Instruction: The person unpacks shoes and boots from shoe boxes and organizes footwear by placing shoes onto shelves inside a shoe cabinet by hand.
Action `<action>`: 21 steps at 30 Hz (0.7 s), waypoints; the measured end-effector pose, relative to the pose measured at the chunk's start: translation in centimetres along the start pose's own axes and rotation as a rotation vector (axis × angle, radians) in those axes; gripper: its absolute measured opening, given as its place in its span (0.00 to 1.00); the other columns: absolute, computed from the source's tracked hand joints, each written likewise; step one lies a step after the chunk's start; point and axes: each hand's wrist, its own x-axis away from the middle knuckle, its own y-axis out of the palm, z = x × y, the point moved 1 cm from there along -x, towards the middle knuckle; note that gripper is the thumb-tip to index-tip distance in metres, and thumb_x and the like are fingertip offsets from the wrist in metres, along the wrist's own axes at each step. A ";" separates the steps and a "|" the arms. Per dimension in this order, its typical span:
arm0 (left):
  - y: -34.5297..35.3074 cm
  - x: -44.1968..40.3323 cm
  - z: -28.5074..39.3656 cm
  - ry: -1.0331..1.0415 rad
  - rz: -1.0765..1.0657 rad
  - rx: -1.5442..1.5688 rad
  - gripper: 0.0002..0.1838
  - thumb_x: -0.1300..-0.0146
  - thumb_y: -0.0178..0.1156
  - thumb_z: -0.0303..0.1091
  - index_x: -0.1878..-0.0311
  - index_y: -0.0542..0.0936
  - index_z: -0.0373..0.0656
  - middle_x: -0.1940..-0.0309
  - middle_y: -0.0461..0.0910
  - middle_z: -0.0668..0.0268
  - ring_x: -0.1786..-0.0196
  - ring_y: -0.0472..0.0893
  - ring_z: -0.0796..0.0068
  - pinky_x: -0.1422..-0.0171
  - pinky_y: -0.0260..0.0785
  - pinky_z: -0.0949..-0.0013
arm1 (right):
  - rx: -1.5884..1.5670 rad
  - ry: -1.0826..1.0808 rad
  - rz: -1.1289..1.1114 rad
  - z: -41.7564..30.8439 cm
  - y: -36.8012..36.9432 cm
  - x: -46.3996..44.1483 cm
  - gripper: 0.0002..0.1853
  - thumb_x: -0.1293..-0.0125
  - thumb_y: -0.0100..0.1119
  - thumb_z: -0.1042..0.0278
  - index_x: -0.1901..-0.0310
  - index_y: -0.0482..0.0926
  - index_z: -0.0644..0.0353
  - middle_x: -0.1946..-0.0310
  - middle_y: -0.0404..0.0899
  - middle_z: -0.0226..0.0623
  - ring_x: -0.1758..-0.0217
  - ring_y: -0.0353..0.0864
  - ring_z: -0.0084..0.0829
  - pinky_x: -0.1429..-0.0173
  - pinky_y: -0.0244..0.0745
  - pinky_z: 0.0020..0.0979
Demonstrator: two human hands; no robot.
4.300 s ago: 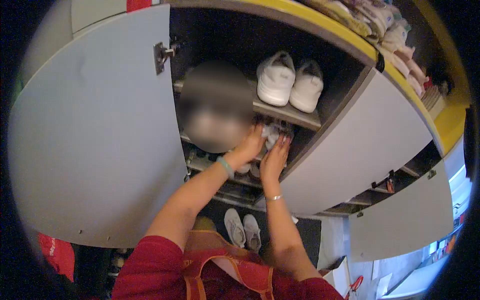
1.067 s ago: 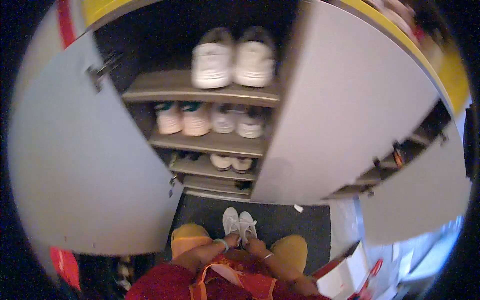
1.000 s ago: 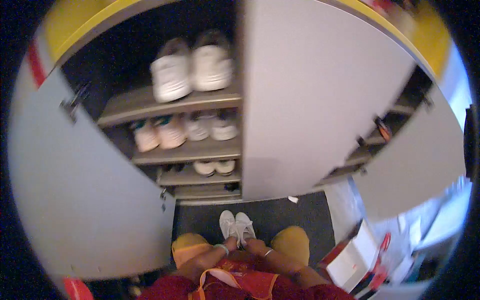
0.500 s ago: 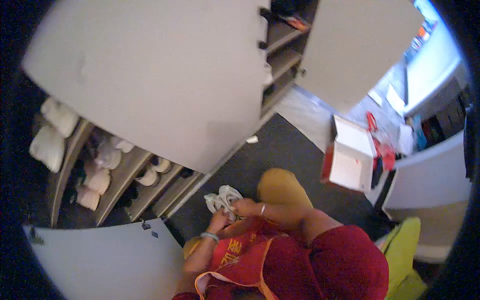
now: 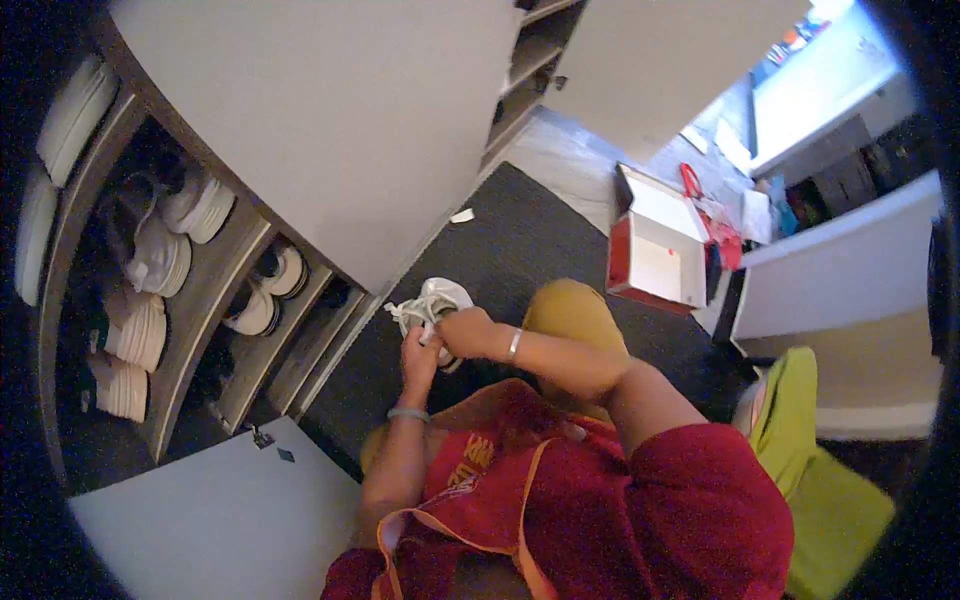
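Observation:
A pair of white lace-up shoes point(image 5: 442, 292) is close together on the dark mat, below the shoe cabinet. My left hand point(image 5: 418, 356), with a pale green bangle at its wrist, is closed on the near end of the shoes. Beside it my right hand point(image 5: 467, 332), with a silver bangle, is closed at the same shoes, fingers bent inward. The two hands almost touch. Which part of a shoe each one grips is too small to make out.
Several pairs of shoes stand on the open cabinet's shelves point(image 5: 233, 287) at left. An open red and white shoebox point(image 5: 660, 262) lies at the mat's right edge. Lime-green cloth point(image 5: 800, 450) is at lower right. Cabinet doors point(image 5: 350, 120) stand around.
The view has swung to the right, so the cabinet now lies at left and the shoebox shows fully. My hands left the shelf shoes earlier and have since stayed at the white shoes.

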 end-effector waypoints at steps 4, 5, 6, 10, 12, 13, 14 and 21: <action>0.6 0.1 0.1 0.120 -0.124 0.349 0.15 0.46 0.61 0.31 0.57 0.71 0.37 0.64 0.76 0.64 0.61 0.74 0.76 0.59 0.68 0.72 | 0.132 -0.082 -0.100 -1.0 -1.0 -0.1 0.10 0.52 0.57 0.63 0.71 0.81 0.59 0.71 0.81 0.40 0.68 0.81 0.40 0.69 0.74 0.40; 0.3 0.7 1.7 0.063 -0.123 0.300 0.16 0.47 0.62 0.30 0.57 0.70 0.37 0.63 0.76 0.64 0.61 0.74 0.75 0.58 0.68 0.71 | 0.166 -0.107 -0.098 -1.1 -0.9 -0.5 0.11 0.53 0.58 0.62 0.71 0.82 0.59 0.71 0.81 0.39 0.67 0.81 0.38 0.69 0.74 0.39; -0.1 1.3 2.8 0.005 -0.114 0.246 0.17 0.48 0.62 0.29 0.56 0.70 0.37 0.62 0.75 0.64 0.60 0.74 0.74 0.57 0.67 0.71 | 0.318 -0.126 -0.141 -1.6 -1.2 -0.7 0.11 0.53 0.58 0.60 0.71 0.82 0.57 0.71 0.81 0.39 0.67 0.81 0.36 0.71 0.73 0.38; 2.2 -0.4 -0.6 0.308 0.012 0.045 0.19 0.51 0.64 0.27 0.56 0.70 0.36 0.62 0.75 0.62 0.59 0.73 0.73 0.55 0.67 0.69 | 0.372 -0.272 -0.096 -1.5 -1.8 -1.2 0.12 0.46 0.50 0.57 0.74 0.82 0.50 0.73 0.81 0.38 0.69 0.80 0.38 0.73 0.69 0.41; 2.9 0.5 0.9 0.273 0.122 0.151 0.19 0.53 0.65 0.26 0.58 0.70 0.36 0.62 0.75 0.60 0.59 0.74 0.72 0.54 0.67 0.67 | 0.368 -0.323 -0.094 0.2 -1.2 -2.1 0.11 0.47 0.52 0.58 0.73 0.82 0.52 0.72 0.81 0.37 0.68 0.80 0.39 0.71 0.71 0.40; 3.7 -0.4 -0.7 0.215 0.096 0.246 0.17 0.52 0.64 0.27 0.60 0.70 0.36 0.63 0.76 0.58 0.58 0.75 0.68 0.54 0.67 0.66 | 0.345 -0.297 -0.118 -0.2 -3.0 -0.9 0.11 0.48 0.53 0.58 0.72 0.81 0.55 0.72 0.81 0.36 0.67 0.80 0.39 0.69 0.73 0.40; 3.6 0.8 0.9 0.204 0.137 0.260 0.17 0.52 0.64 0.27 0.60 0.70 0.36 0.63 0.76 0.58 0.58 0.75 0.68 0.54 0.67 0.66 | 0.366 -0.333 -0.134 -0.9 -4.5 0.2 0.11 0.48 0.53 0.58 0.72 0.81 0.55 0.72 0.81 0.36 0.67 0.80 0.39 0.69 0.73 0.40; 4.9 -0.3 8.4 0.360 0.256 0.076 0.18 0.52 0.64 0.31 0.59 0.71 0.37 0.70 0.76 0.56 0.67 0.76 0.64 0.62 0.67 0.65 | 0.337 -0.322 -0.116 3.1 -12.5 3.3 0.08 0.51 0.54 0.68 0.71 0.79 0.62 0.69 0.80 0.43 0.65 0.80 0.42 0.66 0.74 0.40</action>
